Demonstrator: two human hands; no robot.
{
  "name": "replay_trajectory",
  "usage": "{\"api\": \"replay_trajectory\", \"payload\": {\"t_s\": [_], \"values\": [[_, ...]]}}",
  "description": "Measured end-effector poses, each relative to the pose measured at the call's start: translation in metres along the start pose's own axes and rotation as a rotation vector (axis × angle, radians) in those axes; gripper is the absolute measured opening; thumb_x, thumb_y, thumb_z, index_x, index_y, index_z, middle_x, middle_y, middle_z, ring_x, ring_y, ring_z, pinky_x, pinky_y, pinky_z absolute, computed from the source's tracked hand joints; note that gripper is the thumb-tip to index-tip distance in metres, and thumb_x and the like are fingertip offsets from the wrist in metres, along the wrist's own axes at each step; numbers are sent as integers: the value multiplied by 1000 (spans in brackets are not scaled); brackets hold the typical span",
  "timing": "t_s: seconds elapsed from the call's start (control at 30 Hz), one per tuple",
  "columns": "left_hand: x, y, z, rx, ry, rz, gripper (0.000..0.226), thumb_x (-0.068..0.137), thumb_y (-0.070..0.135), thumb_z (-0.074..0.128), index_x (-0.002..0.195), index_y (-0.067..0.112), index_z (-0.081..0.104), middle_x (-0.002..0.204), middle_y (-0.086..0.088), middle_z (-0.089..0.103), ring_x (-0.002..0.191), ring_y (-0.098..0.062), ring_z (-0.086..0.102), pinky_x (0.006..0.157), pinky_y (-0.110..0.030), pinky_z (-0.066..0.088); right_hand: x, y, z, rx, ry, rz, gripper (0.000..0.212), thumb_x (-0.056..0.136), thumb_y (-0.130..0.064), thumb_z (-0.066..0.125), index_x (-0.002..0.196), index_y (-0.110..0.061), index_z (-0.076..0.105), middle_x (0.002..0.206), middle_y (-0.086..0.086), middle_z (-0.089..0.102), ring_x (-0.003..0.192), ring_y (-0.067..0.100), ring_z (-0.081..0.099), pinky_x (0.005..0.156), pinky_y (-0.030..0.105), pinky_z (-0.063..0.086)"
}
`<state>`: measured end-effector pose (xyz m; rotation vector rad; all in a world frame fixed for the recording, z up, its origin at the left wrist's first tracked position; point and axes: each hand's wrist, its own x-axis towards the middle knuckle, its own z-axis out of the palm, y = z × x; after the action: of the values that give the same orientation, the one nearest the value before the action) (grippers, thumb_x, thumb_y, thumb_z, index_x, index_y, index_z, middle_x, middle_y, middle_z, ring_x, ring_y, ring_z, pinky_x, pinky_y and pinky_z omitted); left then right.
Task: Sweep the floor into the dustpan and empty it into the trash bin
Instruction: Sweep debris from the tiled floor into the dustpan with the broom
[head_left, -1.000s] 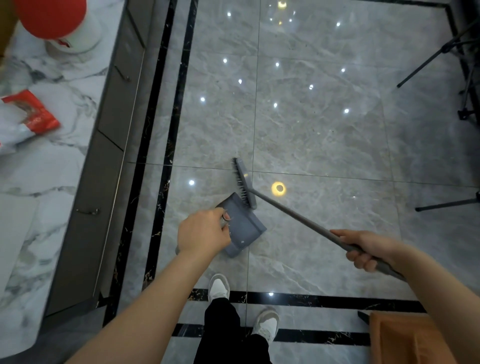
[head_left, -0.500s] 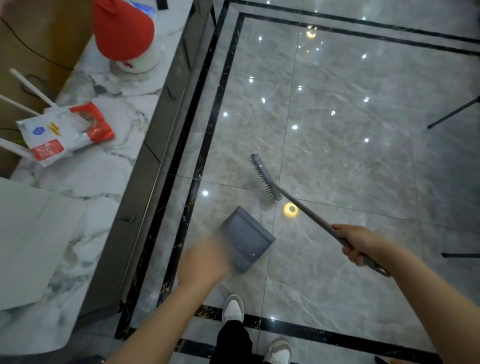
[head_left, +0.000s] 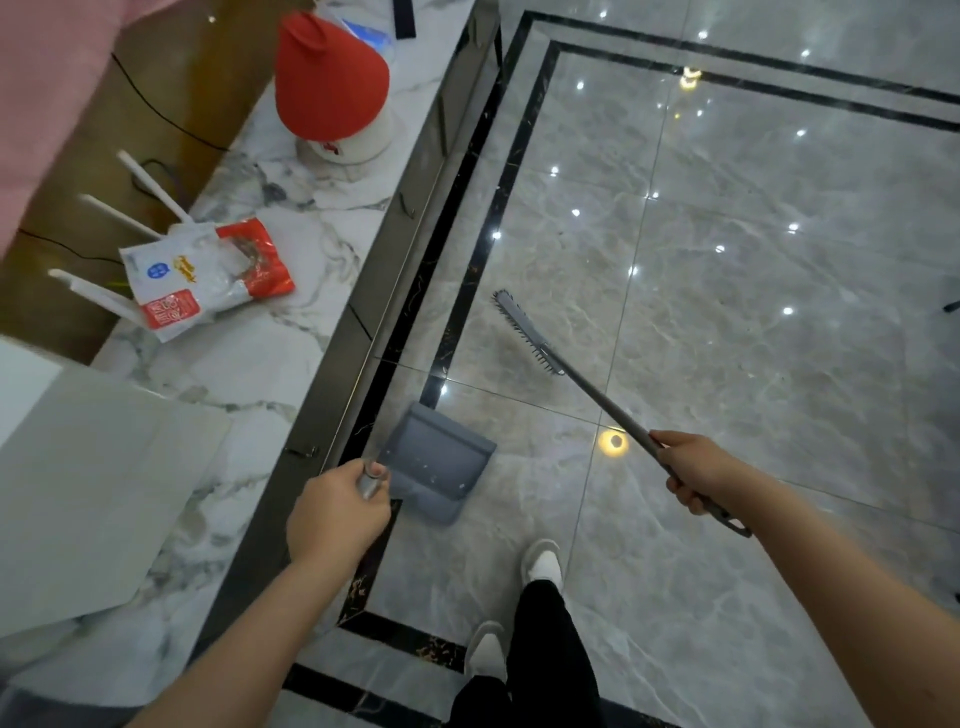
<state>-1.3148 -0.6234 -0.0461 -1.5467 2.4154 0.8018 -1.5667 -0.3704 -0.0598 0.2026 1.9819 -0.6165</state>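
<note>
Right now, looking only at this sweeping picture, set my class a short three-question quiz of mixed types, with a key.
1. True or false: the broom head rests inside the dustpan.
2. Which hand holds the broom handle? A) left hand B) right hand
3. Fill in: the red-and-white packet lies on the marble ____.

Key: 1 false, they are apart; 2 B; 3 counter.

No wording can be read. The plastic bag on the tabletop carries a blue round logo, yellow script and a red label, and the red-topped container bears a red mark, all too blurred to make out.
</note>
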Motion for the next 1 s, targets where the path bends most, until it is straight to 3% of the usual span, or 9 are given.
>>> {"api": "replay_trajectory", "payload": {"t_s": [0.17,0.33,0.43,0.73,0.87,1.0], "values": [[31,-12,-6,-4,16,-51,17,89,38,56,86,28,69,79,-4,68,72,-26,61,64,-32,52,38,-40,4,-59,-9,-13,46,100,-16,28,143,-27,39,63,7,41,47,17,32,38,19,27],[64,-11,-13,43,40,-77,15,87,30,57,92,29,71,89,-3,70,84,-27,62,64,-29,45,67,-74,13,-214,-25,-78,45,101,-18,31,144,-27,38,68,9,46,48,19,37,40,22,33],[73,-12,-14,73,53,-77,14,86,28,58,91,30,71,86,-3,70,81,-27,62,63,-29,47,79,-91,25,-351,-48,-106,48,98,-13,30,144,-25,38,70,10,46,50,20,39,43,24,35],[73,-17,-14,69,82,-62,13,87,30,59,93,29,70,86,-2,69,80,-27,62,63,-30,49,68,-105,66,-662,-277,-113,55,94,-7,24,143,-27,38,63,8,45,41,17,37,37,21,34],[71,-19,-15,71,85,-65,16,88,32,56,96,27,69,90,-4,69,86,-27,62,64,-28,45,60,-122,41,-608,-352,-5,44,99,-13,27,133,-33,47,54,3,35,34,11,28,39,17,25],[69,-23,-15,68,84,-53,15,88,31,57,93,24,68,89,-5,68,84,-27,61,62,-27,41,55,-131,20,-472,-301,30,44,101,-15,28,136,-36,44,55,3,31,35,10,24,38,15,22]]}}
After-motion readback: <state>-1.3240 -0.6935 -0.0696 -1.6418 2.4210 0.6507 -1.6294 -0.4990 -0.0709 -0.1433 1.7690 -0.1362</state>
